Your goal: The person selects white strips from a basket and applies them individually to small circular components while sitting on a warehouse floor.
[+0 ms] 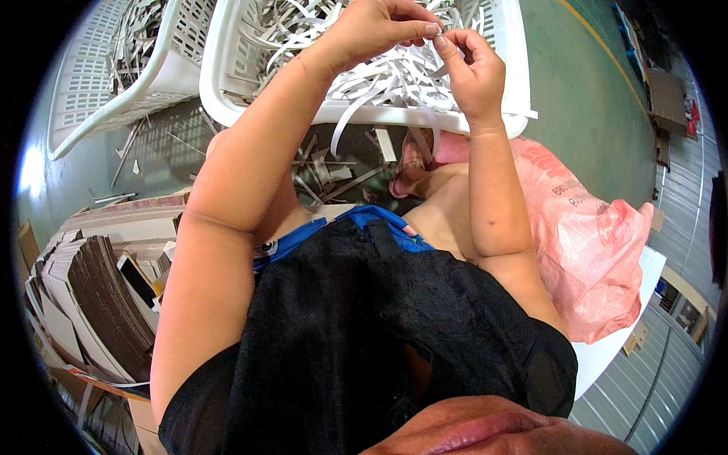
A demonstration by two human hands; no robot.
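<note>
Both my hands meet above a white plastic basket (519,76) heaped with curled white and grey strips (394,76). Thumb and fingers of my left hand (383,29) come together in a pinch at a tiny dark-and-pale piece (440,32), too small to name. My right hand (476,70) is closed in a pinch at the same spot, its fingertips almost touching the left ones. Whether the piece is in one hand or both is hidden by the fingers. One long white strip (343,125) hangs over the basket's near rim.
A second white basket (144,106) with darker strips stands at the left. Scraps (334,171) litter the floor below. Stacked cardboard sheets (98,303) are at my left, with a phone-like dark rectangle (136,280) beside them. A pink woven sack (584,258) lies at my right.
</note>
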